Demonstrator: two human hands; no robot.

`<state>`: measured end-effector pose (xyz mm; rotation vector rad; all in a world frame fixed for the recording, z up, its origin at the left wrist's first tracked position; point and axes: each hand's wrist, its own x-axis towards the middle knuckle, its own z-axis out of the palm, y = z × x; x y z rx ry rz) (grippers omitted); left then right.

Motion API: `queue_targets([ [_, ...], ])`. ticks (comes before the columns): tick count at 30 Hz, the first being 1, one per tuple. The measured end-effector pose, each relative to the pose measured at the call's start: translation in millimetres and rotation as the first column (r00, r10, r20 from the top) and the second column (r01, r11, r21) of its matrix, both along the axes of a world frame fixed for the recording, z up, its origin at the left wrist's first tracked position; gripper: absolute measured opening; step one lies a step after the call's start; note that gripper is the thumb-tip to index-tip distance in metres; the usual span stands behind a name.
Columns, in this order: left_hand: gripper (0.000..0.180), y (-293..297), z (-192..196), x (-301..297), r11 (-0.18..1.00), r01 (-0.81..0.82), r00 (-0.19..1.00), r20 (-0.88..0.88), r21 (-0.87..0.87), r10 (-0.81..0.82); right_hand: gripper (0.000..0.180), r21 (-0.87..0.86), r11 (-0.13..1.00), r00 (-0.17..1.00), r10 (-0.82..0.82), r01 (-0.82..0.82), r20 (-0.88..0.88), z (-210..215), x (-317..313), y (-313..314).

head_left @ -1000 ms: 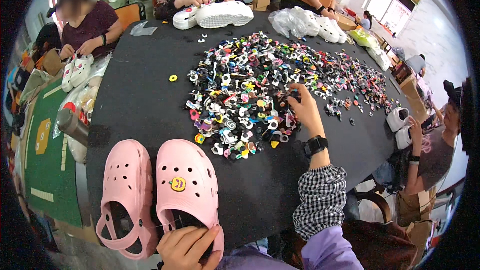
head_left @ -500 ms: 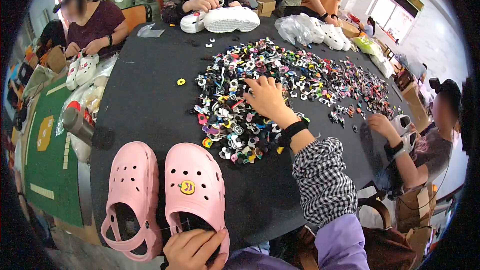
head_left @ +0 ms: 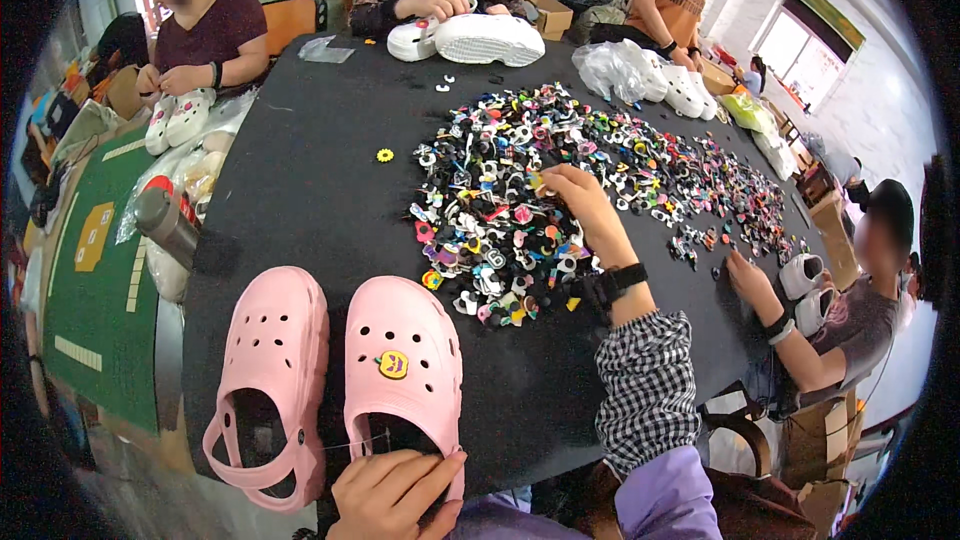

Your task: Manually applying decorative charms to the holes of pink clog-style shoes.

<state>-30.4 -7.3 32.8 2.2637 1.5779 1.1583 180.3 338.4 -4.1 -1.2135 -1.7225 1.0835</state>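
Observation:
My left hand [head_left: 395, 495] is closed around the heel end of a pink clog [head_left: 400, 315]; the fingers reach over the edge of its opening. A yellow pumpkin-shaped charm [head_left: 393, 365] sits in one of the holes on its upper. The matching pink clog [head_left: 272, 335] stands beside it on the left, its upper without charms. A thin clear thread links the two. Over the big pile of mixed shoe charms [head_left: 490, 205], my right hand [head_left: 587, 208] pinches a small yellowish charm [head_left: 537, 182] between thumb and fingertips.
A yellow flower-shaped charm [head_left: 384, 155] lies alone on the black table [head_left: 310, 175]. Across it, people handle white clogs [head_left: 490, 40]; another person's hand [head_left: 750, 280] reaches in from the right. A steel flask [head_left: 165, 225] stands at the left, by a green board [head_left: 110, 310].
My right hand has drawn slightly right and down, its spread fingers closing on a small charm. My left hand keeps its hold on the clog. The whole view has shifted a little.

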Motion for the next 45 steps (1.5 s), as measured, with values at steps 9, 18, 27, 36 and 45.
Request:
queue_targets([
  [9,0.031,1.9,0.3,0.6,1.0,0.014,1.0,0.023,0.025,-0.014,0.023,-0.06,0.998,0.995,-0.039,0.033,-0.089,5.2,13.2,-10.6],
  [18,0.039,-1.0,-18.9,-4.0,0.998,0.0,0.999,-0.038,-0.063,-0.002,0.017,0.005,1.0,0.982,0.022,-0.021,-0.187,-9.6,19.3,-7.2],
  [27,0.036,-3.6,-18.3,-4.5,1.0,-0.012,0.999,-0.045,0.017,0.013,0.02,0.1,0.994,0.98,-0.03,0.05,-0.195,0.5,9.7,-19.3],
  [36,0.028,2.8,2.8,-0.8,1.0,-0.004,1.0,0.021,-0.021,0.005,0.019,0.227,0.968,0.994,0.106,-0.11,0.03,10.4,-20.2,-37.7],
  [45,0.031,-0.4,-8.0,1.3,1.0,-0.013,1.0,-0.018,0.02,0.013,0.017,0.572,0.69,0.845,0.111,-0.444,0.523,-6.6,-58.7,-71.2],
])
